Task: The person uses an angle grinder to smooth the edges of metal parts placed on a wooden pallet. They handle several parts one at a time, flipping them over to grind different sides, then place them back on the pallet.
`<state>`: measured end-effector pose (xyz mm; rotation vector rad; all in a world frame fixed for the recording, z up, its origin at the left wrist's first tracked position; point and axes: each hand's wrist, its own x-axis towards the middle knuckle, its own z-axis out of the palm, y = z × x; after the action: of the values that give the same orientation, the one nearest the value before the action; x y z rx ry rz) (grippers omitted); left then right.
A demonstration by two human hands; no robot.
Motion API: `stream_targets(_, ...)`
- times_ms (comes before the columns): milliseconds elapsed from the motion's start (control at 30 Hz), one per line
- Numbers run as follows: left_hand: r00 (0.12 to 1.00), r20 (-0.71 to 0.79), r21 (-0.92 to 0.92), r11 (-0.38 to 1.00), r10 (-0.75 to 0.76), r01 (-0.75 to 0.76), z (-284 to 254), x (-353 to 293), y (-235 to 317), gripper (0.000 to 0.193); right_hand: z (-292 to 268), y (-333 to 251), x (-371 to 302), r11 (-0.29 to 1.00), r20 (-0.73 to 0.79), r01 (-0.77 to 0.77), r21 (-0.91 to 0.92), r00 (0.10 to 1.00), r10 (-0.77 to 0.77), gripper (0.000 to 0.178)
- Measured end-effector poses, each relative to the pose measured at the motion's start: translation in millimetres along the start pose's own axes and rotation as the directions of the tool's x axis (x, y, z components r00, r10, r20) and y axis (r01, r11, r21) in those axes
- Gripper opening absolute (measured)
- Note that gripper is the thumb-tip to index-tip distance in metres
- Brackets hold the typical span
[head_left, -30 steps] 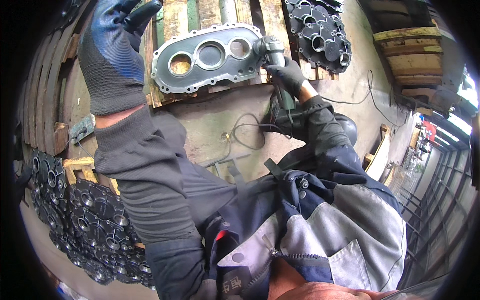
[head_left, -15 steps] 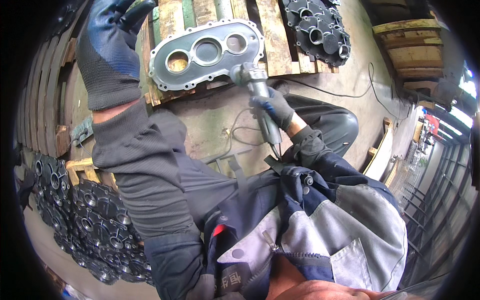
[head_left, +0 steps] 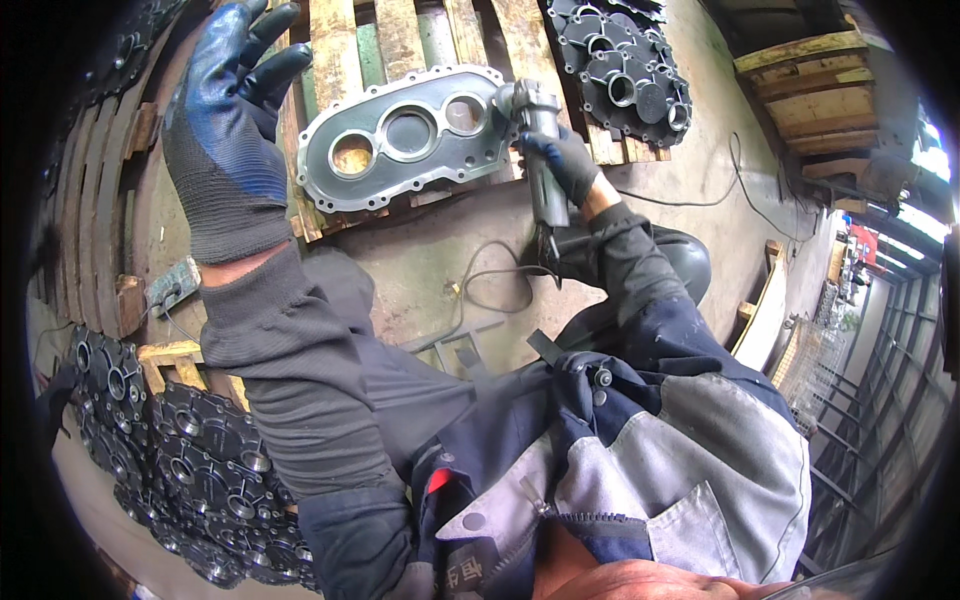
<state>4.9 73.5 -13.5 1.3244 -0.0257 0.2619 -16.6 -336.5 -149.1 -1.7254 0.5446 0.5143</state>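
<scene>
A metal gear housing cover (head_left: 345, 190) with three round openings in a row lies on a wooden pallet (head_left: 520, 45). My right hand (head_left: 568, 165), in a dark blue-grey glove, wraps around the body of an angle grinder (head_left: 548, 200). The grinder's head is at the cover's right end; whether the disc touches the rim I cannot tell. My left hand (head_left: 232, 130), in a blue-coated glove, is raised beside the cover's left end. Its fingers are apart and slightly bent, with nothing in them.
Black castings (head_left: 630, 75) are stacked at the back right, and more castings (head_left: 205, 465) at the lower left. Wooden slats (head_left: 85, 220) stand along the left. A power cord (head_left: 500, 275) loops over the floor between my legs. At the far right is a wooden crate (head_left: 810, 90).
My right hand has moved the grinder rightward and slightly up, from the cover's lower edge to its right end. My left hand stays raised, its fingers showing more fully.
</scene>
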Motion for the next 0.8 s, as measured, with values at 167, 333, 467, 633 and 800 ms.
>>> stream_targets(167, 0.996, -0.053, -0.052, 0.996, -0.074, 0.072, 4, 1, 4, 0.050, 7, -40, 46, 0.990, 0.078, 0.071, -0.120, 0.995, -0.062, 0.034)
stream_targets(333, 0.992, 0.102, 0.097, 0.991, 0.079, -0.089, -9, 3, -13, 0.055, 1, -49, 75, 0.990, 0.138, -0.006, -0.140, 0.990, 0.026, 0.039)
stream_targets(467, 0.991, 0.094, 0.009, 0.995, 0.099, -0.100, -7, 0, -6, 0.062, -18, -31, 62, 0.989, 0.022, -0.027, -0.143, 0.999, 0.031, 0.040)
stream_targets(633, 0.996, 0.080, 0.037, 0.999, 0.037, -0.040, -3, 1, -9, 0.075, -44, 21, 18, 0.978, 0.065, -0.128, 0.163, 0.991, 0.119, 0.040)
stream_targets(800, 0.972, 0.179, 0.054, 0.985, 0.152, -0.164, -13, 4, -14, 0.085, -41, 58, -21, 0.820, 0.269, -0.332, 0.466, 0.936, 0.226, 0.035)
